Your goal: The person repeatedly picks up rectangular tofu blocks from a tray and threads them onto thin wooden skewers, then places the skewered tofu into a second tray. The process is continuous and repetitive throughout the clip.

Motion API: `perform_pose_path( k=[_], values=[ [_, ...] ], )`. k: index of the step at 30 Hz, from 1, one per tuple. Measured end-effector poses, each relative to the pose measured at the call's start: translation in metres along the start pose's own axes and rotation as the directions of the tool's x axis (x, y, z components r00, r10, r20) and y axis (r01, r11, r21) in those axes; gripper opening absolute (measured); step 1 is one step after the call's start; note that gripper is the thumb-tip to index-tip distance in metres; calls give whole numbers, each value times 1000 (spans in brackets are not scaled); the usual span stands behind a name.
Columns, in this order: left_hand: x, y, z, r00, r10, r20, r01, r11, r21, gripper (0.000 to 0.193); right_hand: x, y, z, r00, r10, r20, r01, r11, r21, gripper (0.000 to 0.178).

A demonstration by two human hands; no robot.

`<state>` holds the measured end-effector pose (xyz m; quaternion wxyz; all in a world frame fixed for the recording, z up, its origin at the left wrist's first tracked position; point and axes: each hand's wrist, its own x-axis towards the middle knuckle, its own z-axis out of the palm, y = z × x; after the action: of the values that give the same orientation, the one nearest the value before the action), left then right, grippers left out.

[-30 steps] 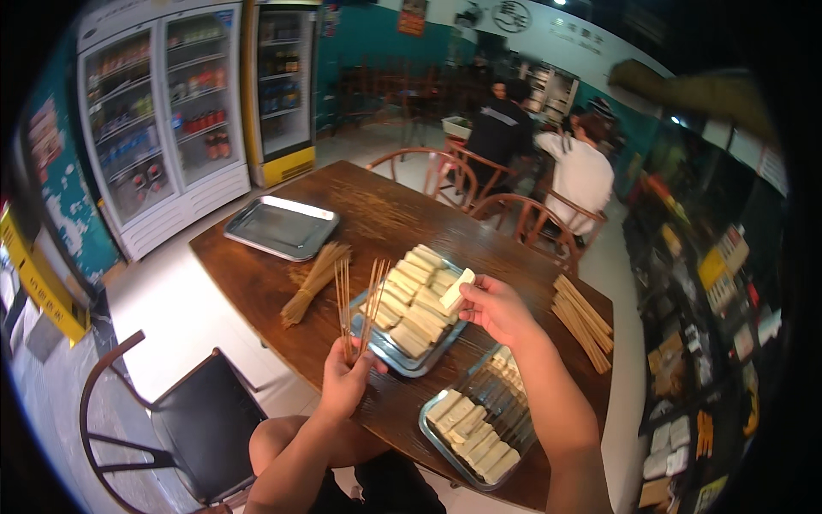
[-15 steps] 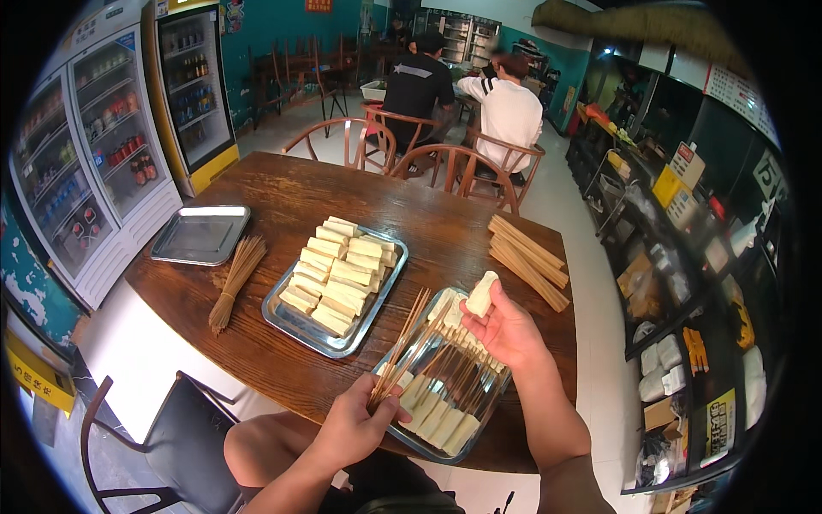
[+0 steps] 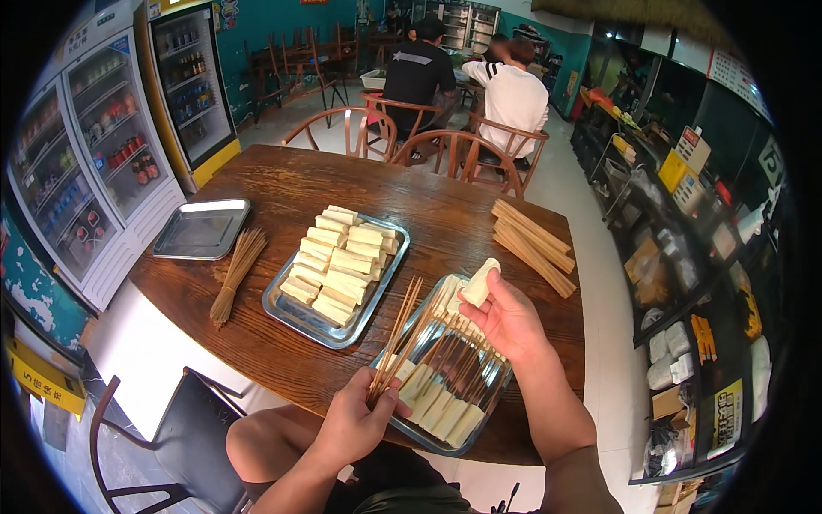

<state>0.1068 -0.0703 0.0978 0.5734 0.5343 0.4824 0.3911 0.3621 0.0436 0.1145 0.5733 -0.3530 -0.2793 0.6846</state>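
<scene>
My left hand (image 3: 364, 413) is closed around a loose bunch of thin wooden skewers (image 3: 402, 330), their tips pointing up and away from me. In my right hand (image 3: 507, 319) a pale yellow roll (image 3: 481, 283), which looks like folded tofu skin, is pinched between thumb and fingers. Both hands are over a metal tray (image 3: 463, 449) at the table's near edge. Rolls on skewers (image 3: 445, 413) lie in it in two rows, one near and one far, with sticks in between. Left of it, a second metal tray (image 3: 341, 341) bears stacked rolls (image 3: 347, 259) without skewers.
On the dark wooden table (image 3: 282, 184) are a bare metal tray (image 3: 202, 230), a tied skewer bundle (image 3: 237, 276) and, at right, flat brown sticks (image 3: 533, 248). Chairs (image 3: 458, 163) and two seated people (image 3: 512, 103) are beyond. Drink fridges (image 3: 111, 141) stand left, shelves (image 3: 676, 343) right.
The view has shifted slightly. My right hand has raised the roll a little and tilted it; my left hand keeps its grip on the skewers with hardly any movement.
</scene>
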Motion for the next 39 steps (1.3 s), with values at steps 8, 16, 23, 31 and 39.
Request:
perform_pose_path(
  k=[8,16,23,31,39],
  values=[
    [1,-2,1,999,40,-18,-40,999,-31,11,-5,6,9,997,-52,62,56,995,-77,29],
    [6,3,4,999,43,-11,-44,997,-61,13,-15,15,21,990,-102,94,120,972,-201,33],
    [8,0,14,998,43,-53,-51,987,-149,13,-21,23,27,987,-65,148,88,984,-157,29],
    [9,2,15,998,34,-45,-42,983,-180,15,-24,21,32,987,-46,154,71,984,-161,28],
    [17,18,26,988,-114,103,137,957,-255,20,-27,-5,-4,988,-61,140,91,972,-216,37]
  ],
)
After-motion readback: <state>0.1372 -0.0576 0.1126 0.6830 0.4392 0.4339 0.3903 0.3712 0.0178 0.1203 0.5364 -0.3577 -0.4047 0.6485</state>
